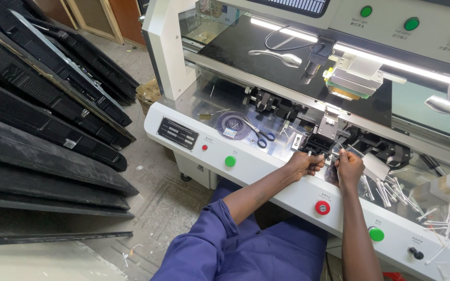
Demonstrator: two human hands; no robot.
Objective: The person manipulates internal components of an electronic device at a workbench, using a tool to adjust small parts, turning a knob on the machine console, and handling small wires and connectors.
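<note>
My left hand [304, 164] and my right hand [349, 167] rest on the front deck of a white bench machine [266, 171]. Both pinch the ends of a small thin clear strip [328, 157] just below a black clamp block [316, 144] under the machine's pressing head [353, 77]. The strip is mostly hidden by my fingers. A blue sleeve covers my left upper arm.
Scissors with blue handles [262, 137] and a roll of tape [233, 126] lie on the metal deck to the left. Several cotton swabs [446, 218] are scattered at the right. Red [322, 207] and green buttons [230, 161] line the front panel. Black screen panels [42, 125] lean stacked at the left.
</note>
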